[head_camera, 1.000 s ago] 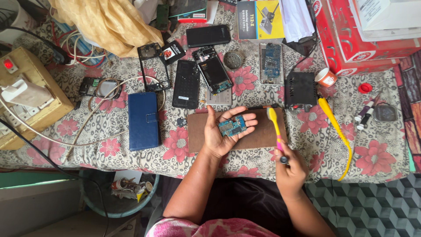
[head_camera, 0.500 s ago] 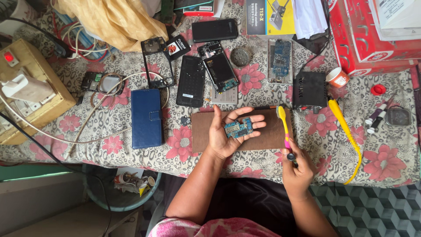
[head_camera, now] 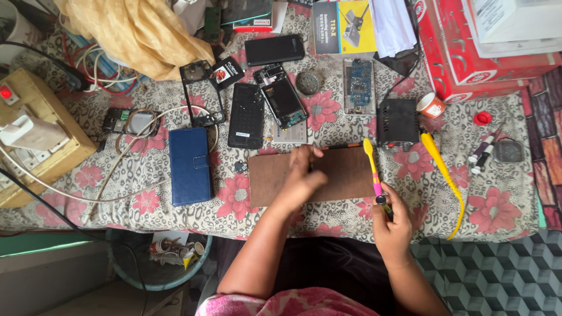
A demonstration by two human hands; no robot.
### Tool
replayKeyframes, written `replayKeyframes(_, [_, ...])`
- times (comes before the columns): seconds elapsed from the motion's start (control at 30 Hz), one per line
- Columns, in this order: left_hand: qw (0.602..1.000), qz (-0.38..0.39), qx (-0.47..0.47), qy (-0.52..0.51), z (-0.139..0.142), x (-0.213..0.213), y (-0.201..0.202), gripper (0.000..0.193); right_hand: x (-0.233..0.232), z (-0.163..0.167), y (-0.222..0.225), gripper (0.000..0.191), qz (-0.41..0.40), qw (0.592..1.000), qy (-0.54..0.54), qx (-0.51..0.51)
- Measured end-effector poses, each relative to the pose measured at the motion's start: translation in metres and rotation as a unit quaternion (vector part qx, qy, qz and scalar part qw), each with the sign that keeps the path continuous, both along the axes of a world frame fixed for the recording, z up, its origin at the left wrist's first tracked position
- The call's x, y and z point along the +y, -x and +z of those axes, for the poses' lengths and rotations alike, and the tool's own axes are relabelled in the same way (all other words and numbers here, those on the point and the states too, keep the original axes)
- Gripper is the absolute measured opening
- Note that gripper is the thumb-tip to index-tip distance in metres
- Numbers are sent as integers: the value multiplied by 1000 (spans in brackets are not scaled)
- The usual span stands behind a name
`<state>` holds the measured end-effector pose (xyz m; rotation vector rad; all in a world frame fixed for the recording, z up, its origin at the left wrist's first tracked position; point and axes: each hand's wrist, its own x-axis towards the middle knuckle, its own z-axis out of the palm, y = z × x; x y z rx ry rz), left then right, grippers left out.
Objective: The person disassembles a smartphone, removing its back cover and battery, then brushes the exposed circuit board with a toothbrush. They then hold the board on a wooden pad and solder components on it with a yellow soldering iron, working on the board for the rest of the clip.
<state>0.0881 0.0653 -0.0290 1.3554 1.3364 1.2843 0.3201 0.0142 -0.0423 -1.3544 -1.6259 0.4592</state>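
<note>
A flat brown rectangular work mat [head_camera: 345, 175] lies near the front edge of the table with the flowered leopard-print cloth [head_camera: 497, 205], and the left hand [head_camera: 301, 178] rests palm down on its middle, fingers curled together and pressing on the mat; whether something small sits under them cannot be told. The right hand [head_camera: 392, 222] hovers just past the mat's right corner, its fingers closed round the dark handle end of a yellow and pink toothbrush [head_camera: 373, 169], whose bristled head reaches up to the mat's top right edge. Just left of the mat lies a closed blue wallet-style phone case [head_camera: 189, 165]. Above it are a black phone back cover [head_camera: 246, 123], an opened phone with bare internals [head_camera: 283, 103] and a bare blue circuit board [head_camera: 358, 85]. A small black box [head_camera: 398, 122] sits by the mat's upper right corner, with a long yellow curved tool [head_camera: 445, 175] to its right.
</note>
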Motion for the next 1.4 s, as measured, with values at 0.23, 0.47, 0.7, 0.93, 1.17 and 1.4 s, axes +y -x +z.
replayKeyframes(0.23, [934,28,340,108,29,-6,-12,67,-2,0,2,40,9,1000,-4,26])
replayKeyframes(0.47, [884,129,448,45,12,-6,-23,62,0,-2,0,45,38,999,-2,29])
replayKeyframes(0.7, [859,187,476,-21,7,-7,-26,58,-1,-2,2,44,27,999,5,35])
replayKeyframes(0.93, [854,188,485,-20,6,-8,-26,63,0,3,4,43,47,999,-6,25])
replayKeyframes(1.17, [861,161,482,18,18,-18,-23,83,-1,6,4,41,37,999,16,3])
replayKeyframes(1.4, [876,86,470,-66,18,-35,4,64,-1,4,6,40,50,999,16,7])
